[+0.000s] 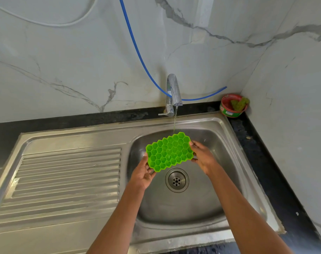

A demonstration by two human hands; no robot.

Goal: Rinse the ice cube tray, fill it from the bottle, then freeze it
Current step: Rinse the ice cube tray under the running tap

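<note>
A bright green ice cube tray (169, 151) with honeycomb cells is held over the steel sink basin (220, 143), cells facing up and tilted. My left hand (143, 174) grips its near left corner from below. My right hand (201, 155) grips its right edge. A thin stream of water runs from the chrome tap (173, 92) and lands on the tray's far edge. No bottle is in view.
The drain (177, 180) sits just below the tray. A ribbed steel draining board (64, 180) lies to the left. A red tub with a green scrubber (233, 105) stands in the back right corner. A blue hose (137, 50) hangs across the marble wall behind the tap.
</note>
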